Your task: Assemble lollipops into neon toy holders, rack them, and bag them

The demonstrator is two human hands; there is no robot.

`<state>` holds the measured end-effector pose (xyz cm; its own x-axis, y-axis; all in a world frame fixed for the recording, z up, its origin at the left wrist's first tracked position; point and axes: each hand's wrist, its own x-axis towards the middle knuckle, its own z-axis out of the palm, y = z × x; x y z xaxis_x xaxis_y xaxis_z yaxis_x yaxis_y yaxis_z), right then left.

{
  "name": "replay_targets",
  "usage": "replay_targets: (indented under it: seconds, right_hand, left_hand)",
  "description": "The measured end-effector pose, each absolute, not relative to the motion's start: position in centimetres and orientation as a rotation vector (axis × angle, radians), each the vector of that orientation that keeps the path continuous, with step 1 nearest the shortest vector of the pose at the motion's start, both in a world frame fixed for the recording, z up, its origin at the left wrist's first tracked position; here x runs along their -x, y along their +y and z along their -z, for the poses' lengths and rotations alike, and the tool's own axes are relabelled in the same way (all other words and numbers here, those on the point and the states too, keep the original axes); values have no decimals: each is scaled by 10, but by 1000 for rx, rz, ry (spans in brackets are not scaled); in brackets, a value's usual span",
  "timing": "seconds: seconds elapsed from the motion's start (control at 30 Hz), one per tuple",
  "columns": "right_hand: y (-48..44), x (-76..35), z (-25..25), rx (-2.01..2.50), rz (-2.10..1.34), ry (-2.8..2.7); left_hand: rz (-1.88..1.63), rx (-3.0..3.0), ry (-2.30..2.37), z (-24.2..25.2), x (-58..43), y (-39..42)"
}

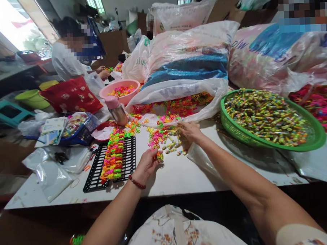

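Observation:
My left hand point(147, 162) is closed around small plastic pieces, with a yellow-green piece point(160, 156) showing at its fingertips. Just beyond it lies a pile of pink, yellow and orange plastic pieces point(155, 137) on the white table point(179, 174). My right hand point(191, 131) reaches over the loose striped, stick-like pieces point(170, 145), its fingers stretched out and partly hidden behind the hand. Left of my hands, a black slotted rack point(129, 156) carries a dense row of bright plastic pieces point(112, 155).
A green basket point(314, 141) heaped with striped pieces stands right. Behind the pile, an open white sack point(218, 89) spills colourful pieces. A pink-capped flask point(119, 113), a pink basin point(104, 92) and clear plastic bags point(54, 177) are leftward. Another person point(65, 58) works farther back.

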<state>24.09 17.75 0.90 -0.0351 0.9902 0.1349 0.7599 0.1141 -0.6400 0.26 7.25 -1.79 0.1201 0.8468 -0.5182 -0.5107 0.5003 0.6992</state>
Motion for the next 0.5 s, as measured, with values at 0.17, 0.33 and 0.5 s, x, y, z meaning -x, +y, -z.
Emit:
replay_targets:
  seconds: [0.17,0.33,0.5]
  right_hand:
    - [159,-243,-5,1561,-818,-1401]
    - [129,-233,10,1394,-1039,-1011]
    - [120,-226,12,1356,-1108,-926]
  left_hand:
    - [-962,-312,981,16,0,56]
    - [-997,-224,914,18,2,37]
    - [-1025,-283,953,20,1,14]
